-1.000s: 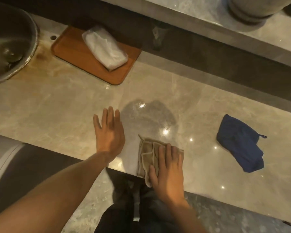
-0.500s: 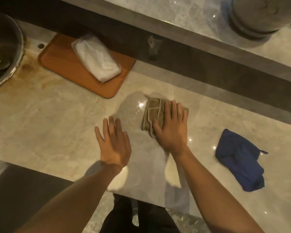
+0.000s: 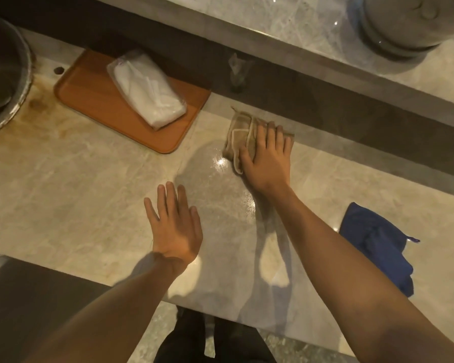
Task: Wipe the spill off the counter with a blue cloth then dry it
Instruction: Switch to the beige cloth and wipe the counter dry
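Now the right hand (image 3: 266,155) presses a tan cloth (image 3: 240,132) flat-palmed on the glossy marble counter (image 3: 76,184); the left hand (image 3: 174,226) rests open.

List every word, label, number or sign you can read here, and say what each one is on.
No text can be read anywhere in this view.
Wrapped white packet on the wooden tray: no legible print.
Blue cloth: a small tag at its edge, too small to read.
Tan cloth under the right hand: no lettering.
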